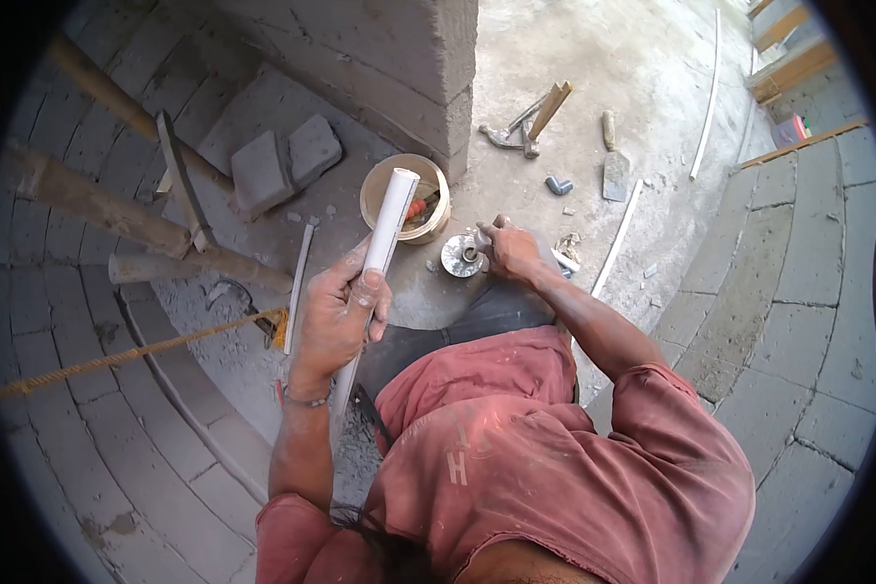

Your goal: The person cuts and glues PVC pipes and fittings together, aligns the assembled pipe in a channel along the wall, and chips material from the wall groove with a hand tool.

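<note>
My left hand (339,316) is wrapped around a white plastic pipe (395,216), held up at a slant with its open end facing away from me. My right hand (513,253) is beside a small round metal can (460,258) with a raised ring-shaped opening on top. The fingers of that hand are curled together at the can's right edge. Whatever they pinch, if anything, is too small to make out. Just beyond the pipe's upper end stands a beige bucket (368,199) with an orange-red item (418,208) and other things inside.
On the dusty floor lie a hammer (508,142), a trowel (616,177), a grey pipe elbow (559,186) and a thin white pipe (617,239). Concrete blocks (287,164), wooden poles (97,202) and a yellow rope (136,355) are at the left. Block walls curve around both sides.
</note>
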A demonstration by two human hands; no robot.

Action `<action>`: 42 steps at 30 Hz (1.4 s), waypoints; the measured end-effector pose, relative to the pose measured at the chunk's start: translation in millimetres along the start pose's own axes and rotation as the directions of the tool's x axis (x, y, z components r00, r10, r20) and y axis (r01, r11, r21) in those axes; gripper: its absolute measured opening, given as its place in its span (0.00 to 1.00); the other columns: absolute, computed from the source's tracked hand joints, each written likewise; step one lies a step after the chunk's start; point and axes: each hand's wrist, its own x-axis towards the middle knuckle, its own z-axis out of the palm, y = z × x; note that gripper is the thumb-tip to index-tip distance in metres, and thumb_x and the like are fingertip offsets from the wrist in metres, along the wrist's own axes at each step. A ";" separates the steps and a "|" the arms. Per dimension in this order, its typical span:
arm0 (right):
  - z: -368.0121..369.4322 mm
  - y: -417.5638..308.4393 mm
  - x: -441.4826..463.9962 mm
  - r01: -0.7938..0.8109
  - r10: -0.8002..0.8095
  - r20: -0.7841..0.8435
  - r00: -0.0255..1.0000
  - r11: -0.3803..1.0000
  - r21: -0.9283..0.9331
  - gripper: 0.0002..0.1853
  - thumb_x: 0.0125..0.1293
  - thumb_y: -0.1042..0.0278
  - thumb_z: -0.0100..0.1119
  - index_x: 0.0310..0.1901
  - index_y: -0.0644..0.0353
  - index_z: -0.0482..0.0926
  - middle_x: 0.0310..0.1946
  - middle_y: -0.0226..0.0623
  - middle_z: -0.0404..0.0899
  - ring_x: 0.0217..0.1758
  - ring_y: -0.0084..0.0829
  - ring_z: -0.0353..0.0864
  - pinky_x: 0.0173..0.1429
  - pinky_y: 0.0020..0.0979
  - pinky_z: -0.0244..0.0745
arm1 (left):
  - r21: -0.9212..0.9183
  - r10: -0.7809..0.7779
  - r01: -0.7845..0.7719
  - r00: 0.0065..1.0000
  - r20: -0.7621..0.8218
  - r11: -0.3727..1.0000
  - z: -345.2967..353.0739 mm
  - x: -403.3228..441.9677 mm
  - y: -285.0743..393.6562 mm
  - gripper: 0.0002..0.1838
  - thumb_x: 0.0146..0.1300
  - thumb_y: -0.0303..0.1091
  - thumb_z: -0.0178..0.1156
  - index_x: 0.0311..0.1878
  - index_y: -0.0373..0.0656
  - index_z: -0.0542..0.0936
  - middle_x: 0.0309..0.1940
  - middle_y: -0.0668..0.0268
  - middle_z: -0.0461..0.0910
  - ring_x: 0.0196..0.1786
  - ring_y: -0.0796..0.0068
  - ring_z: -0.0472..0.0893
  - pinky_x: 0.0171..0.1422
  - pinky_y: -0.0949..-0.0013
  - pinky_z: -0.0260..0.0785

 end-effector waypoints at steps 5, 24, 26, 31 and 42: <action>-31.9 -3.7 -30.3 -0.029 0.064 -0.193 0.979 0.984 0.177 0.25 0.67 0.59 0.64 0.65 0.54 0.78 0.51 0.48 0.78 0.51 0.53 0.83 0.53 0.49 0.78 | 0.085 -0.023 0.021 0.999 0.028 0.996 7.7 6.2 -13.0 0.27 0.80 0.47 0.52 0.72 0.38 0.71 0.23 0.72 0.74 0.20 0.87 0.71 0.24 0.82 0.62; -182.3 -105.6 -103.6 0.424 0.026 -0.555 0.831 0.616 0.664 0.24 0.64 0.69 0.71 0.61 0.66 0.79 0.46 0.37 0.80 0.25 0.12 0.68 0.30 0.21 0.64 | 0.014 0.010 -0.011 0.997 0.079 1.000 17.3 12.5 -25.9 0.22 0.79 0.52 0.51 0.51 0.39 0.73 0.27 0.66 0.79 0.23 0.83 0.76 0.26 0.79 0.68; -178.9 -105.7 -104.8 0.448 0.018 -0.595 0.803 0.639 0.625 0.24 0.64 0.69 0.72 0.60 0.66 0.79 0.45 0.36 0.80 0.24 0.13 0.68 0.29 0.22 0.64 | 0.020 -0.005 0.004 0.998 0.056 1.000 18.0 9.5 -19.8 0.20 0.80 0.49 0.49 0.52 0.37 0.74 0.29 0.67 0.79 0.25 0.84 0.76 0.29 0.79 0.69; -178.5 -104.0 -110.8 0.434 0.038 -0.571 0.820 0.609 0.664 0.24 0.65 0.68 0.72 0.61 0.66 0.79 0.44 0.35 0.81 0.25 0.13 0.70 0.29 0.21 0.64 | 0.005 0.010 -0.010 1.000 0.022 1.000 15.3 8.5 -20.3 0.22 0.81 0.48 0.48 0.55 0.35 0.77 0.32 0.68 0.79 0.31 0.84 0.76 0.36 0.77 0.72; -170.6 -101.7 -116.2 0.404 0.066 -0.515 0.855 0.537 0.741 0.24 0.66 0.66 0.72 0.61 0.66 0.78 0.42 0.35 0.82 0.28 0.13 0.75 0.31 0.21 0.68 | 0.005 0.071 -0.071 0.997 0.006 0.997 16.7 4.0 -12.2 0.29 0.69 0.50 0.67 0.58 0.34 0.71 0.35 0.63 0.81 0.31 0.82 0.80 0.32 0.76 0.75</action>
